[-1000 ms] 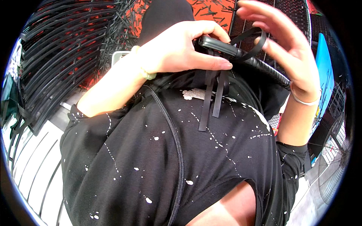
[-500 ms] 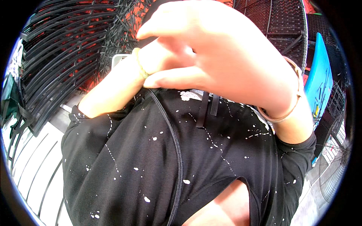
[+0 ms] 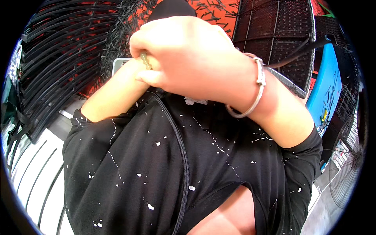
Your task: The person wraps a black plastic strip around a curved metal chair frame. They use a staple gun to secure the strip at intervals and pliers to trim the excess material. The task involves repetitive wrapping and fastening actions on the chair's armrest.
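Note:
My right hand (image 3: 178, 55) is in front of my chest with its fingers curled and closed; whatever they grip is hidden. It covers my left hand, whose fingers do not show. My left forearm (image 3: 113, 94) comes up from the left, and a beaded bracelet (image 3: 145, 61) on its wrist shows between my right thumb and fingers. A metal bangle (image 3: 260, 78) circles my right wrist. From behind that wrist a dark flat strip (image 3: 291, 58) runs to the upper right, across a black woven panel (image 3: 274, 35).
Many long black strips (image 3: 66, 66) hang curved at the left. Short black scraps lie on a red surface (image 3: 217, 15) beyond my hands. At the right stand a blue board (image 3: 325, 90) with strip pieces on it and a wire fan (image 3: 346, 168). White slats (image 3: 39, 168) are lower left.
My right hand has turned and closed, its wrist moving left and slightly down. Two strip ends seen hanging over my shirt no longer show there; a strip now extends to the upper right.

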{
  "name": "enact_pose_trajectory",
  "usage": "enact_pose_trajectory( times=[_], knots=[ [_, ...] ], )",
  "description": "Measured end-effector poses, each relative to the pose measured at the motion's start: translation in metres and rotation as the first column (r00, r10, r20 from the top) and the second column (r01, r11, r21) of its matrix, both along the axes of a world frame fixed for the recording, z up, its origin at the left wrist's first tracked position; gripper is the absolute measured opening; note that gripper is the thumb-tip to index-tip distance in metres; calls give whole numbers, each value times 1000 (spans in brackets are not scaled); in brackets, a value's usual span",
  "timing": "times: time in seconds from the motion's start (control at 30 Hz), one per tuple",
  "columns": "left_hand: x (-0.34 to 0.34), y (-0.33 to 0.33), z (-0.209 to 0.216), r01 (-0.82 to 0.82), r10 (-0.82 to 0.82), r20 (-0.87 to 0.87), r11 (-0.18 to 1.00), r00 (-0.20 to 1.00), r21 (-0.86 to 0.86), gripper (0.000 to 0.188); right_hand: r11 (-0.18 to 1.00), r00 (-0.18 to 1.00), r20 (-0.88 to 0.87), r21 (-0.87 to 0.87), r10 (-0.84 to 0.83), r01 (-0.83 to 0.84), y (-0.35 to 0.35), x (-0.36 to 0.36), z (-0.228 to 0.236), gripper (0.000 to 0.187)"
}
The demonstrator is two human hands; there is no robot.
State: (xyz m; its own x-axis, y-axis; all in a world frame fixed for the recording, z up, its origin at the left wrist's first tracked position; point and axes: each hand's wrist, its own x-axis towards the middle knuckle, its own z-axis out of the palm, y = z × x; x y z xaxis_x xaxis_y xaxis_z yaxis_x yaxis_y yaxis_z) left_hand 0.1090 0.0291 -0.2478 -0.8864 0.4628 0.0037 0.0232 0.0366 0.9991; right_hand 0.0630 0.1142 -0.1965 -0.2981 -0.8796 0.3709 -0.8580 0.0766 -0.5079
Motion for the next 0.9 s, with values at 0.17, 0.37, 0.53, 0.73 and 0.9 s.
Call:
enact_pose_trajectory(
  times=[0.17,0.37,0.53,0.73,0.9],
  knots=[
    [-8,4,-27,-44,56,-155,996,986,77,39,969,911,367,-79,-188,232,34,4,29,17],
    [-10,-14,-1,10,-10,0,999,1000,-47,39,949,962,128,-175,-243,263,90,-15,55,17],
    [-14,-9,2,78,-76,22,994,997,-81,35,972,965,-122,-44,-233,230,140,-32,72,16],
    [-10,-4,3,-90,91,-60,996,994,21,33,984,944,-319,123,-86,131,96,-4,69,25],
    [-7,-3,20,22,4,263,995,965,-97,30,998,973,-230,-68,-5,-11,49,23,31,28]
  ],
)
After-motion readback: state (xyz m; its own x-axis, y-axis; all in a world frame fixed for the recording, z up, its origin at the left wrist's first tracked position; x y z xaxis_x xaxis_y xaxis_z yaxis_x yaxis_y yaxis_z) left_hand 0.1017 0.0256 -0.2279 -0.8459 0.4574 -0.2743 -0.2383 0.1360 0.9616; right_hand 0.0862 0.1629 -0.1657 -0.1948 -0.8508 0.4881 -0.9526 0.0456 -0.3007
